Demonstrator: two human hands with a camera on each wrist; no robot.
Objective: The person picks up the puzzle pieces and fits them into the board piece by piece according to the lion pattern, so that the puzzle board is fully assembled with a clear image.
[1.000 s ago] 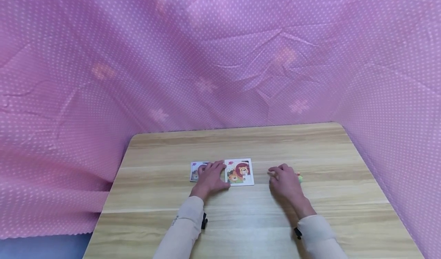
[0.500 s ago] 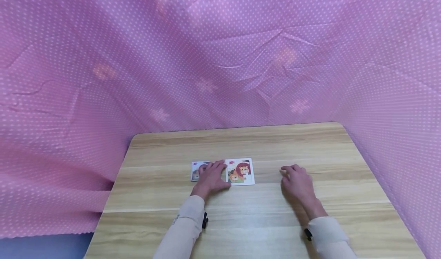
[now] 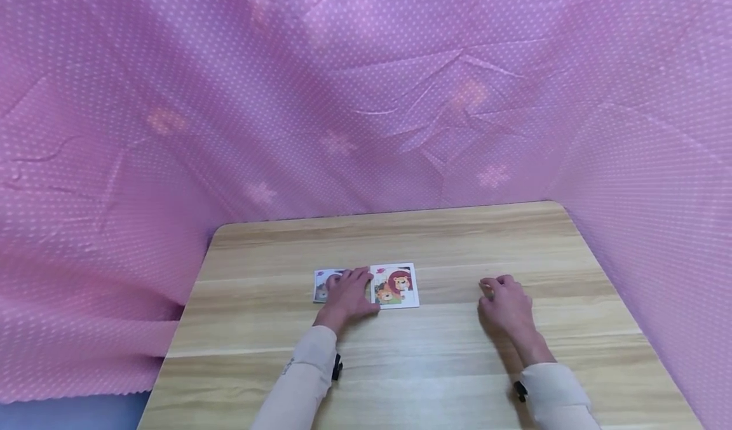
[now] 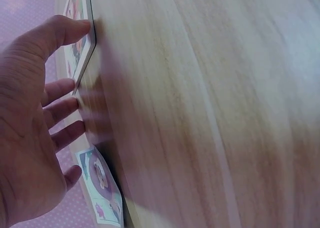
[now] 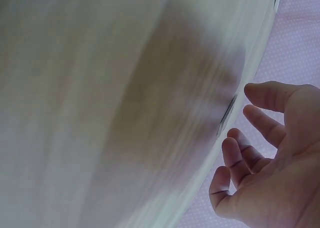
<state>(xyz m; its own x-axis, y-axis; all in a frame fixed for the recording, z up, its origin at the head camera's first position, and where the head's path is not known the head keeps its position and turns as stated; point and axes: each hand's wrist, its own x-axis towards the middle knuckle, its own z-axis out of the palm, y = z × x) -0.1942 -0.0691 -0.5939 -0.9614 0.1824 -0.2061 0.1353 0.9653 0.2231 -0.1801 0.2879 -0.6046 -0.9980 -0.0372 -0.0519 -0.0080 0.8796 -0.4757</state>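
Observation:
A jigsaw puzzle board (image 3: 394, 286) with a lion picture and a white border lies flat on the table, a bare white patch at its lower right. Along its left edge rests my left hand (image 3: 347, 295), thumb touching the near-left corner and fingers spread towards the far side. Partly under that hand is a picture card (image 3: 323, 285). To the right, my right hand (image 3: 509, 304) hovers low with loosely bent fingers. A small thin puzzle piece (image 5: 227, 114) lies on the table just beyond its thumb and index fingertips, apart from them; the hand mostly hides it in the head view.
The wood-grain table (image 3: 434, 366) has rounded far corners. Pink dotted cloth (image 3: 366, 119) hangs behind it and on both sides. A black wrist strap (image 3: 337, 366) shows at the left sleeve, another (image 3: 520, 390) at the right.
My right hand has moved to the right, over the small green piece that showed beside it a second ago. The left hand and the puzzle board have stayed in place.

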